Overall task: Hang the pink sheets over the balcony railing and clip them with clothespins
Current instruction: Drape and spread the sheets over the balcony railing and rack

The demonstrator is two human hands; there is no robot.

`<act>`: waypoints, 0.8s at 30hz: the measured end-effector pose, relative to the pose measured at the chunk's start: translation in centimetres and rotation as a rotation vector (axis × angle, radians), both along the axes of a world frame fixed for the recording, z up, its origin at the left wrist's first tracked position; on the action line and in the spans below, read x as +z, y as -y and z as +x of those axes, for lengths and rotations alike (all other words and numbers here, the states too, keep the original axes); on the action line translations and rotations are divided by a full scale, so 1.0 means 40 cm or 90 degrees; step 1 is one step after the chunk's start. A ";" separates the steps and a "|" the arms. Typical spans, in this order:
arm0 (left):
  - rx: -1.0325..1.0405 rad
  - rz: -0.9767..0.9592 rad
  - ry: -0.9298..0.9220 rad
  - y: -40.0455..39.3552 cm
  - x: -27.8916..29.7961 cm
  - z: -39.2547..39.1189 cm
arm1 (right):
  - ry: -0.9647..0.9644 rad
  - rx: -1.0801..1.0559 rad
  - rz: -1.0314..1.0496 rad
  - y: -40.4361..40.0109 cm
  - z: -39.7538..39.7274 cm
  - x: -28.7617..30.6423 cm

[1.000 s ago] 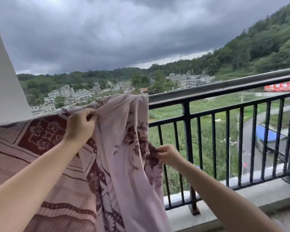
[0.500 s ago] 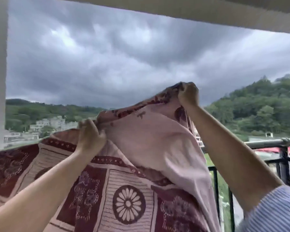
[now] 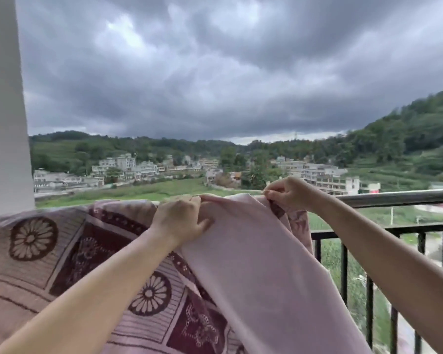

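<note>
A pink sheet [image 3: 261, 267] with dark red flower and square patterns is draped over the balcony railing [image 3: 394, 198], filling the lower left of the view. Its plain pale reverse side hangs down in the middle. My left hand [image 3: 182, 221] grips a fold of the sheet at the top rail. My right hand [image 3: 289, 192] pinches the sheet's upper edge a little further right, right at the rail. No clothespin is in view.
A white pillar [image 3: 3, 103] stands at the left edge. To the right of the sheet the metal top rail runs bare, with black vertical bars [image 3: 343, 272] below it. Beyond lie fields, buildings and wooded hills under dark clouds.
My right hand has come down from high above the rail to the rail itself, bringing the sheet's edge with it. The left hand has shifted right along the rail.
</note>
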State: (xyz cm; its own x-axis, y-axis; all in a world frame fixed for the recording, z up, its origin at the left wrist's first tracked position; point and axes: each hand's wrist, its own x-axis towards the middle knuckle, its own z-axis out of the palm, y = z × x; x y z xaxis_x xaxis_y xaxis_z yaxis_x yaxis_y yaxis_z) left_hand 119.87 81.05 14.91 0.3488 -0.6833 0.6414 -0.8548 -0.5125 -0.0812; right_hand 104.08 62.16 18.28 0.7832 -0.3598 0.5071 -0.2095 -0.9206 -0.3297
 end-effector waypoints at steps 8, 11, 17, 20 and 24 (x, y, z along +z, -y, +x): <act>-0.002 -0.156 0.094 -0.036 -0.118 -0.017 | 0.215 -0.088 0.393 -0.007 -0.113 -0.276; -0.024 -0.150 0.137 -0.044 -0.152 -0.054 | 0.124 -0.019 0.546 -0.014 -0.113 -0.321; -0.148 -0.016 0.179 0.002 -0.213 -0.172 | 0.057 0.039 0.554 -0.034 -0.199 -0.323; -0.161 0.033 0.214 0.056 -0.208 -0.224 | -0.137 0.032 0.591 -0.047 -0.231 -0.349; -0.101 0.070 0.184 0.070 -0.193 -0.229 | -0.251 -0.087 0.485 -0.031 -0.278 -0.352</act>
